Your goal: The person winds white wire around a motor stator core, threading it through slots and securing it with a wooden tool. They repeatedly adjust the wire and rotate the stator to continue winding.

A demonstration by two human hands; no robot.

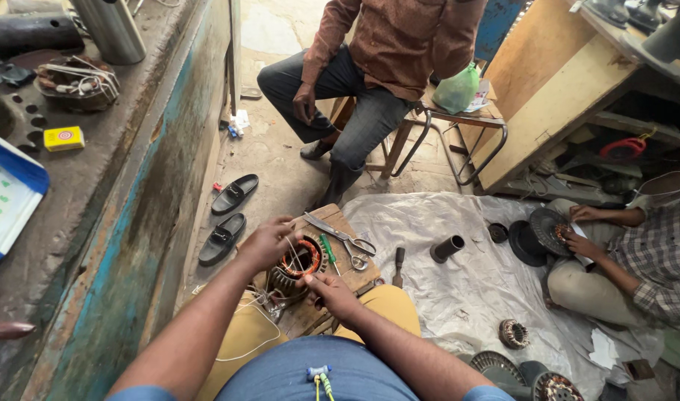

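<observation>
Copper-wound round metal stator (pixel 299 266), likely heavy with fragile wires, sits steadied by closed left hand (pixel 266 241); right hand (pixel 331 291) pinches its rim.

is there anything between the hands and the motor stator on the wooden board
Nothing visible. The left hand already rests on the stator's rim, with thin wire running from its fingers; the right hand touches its near edge. The scissors and green screwdriver lie beside it on the wooden board, clear of both hands.
</observation>
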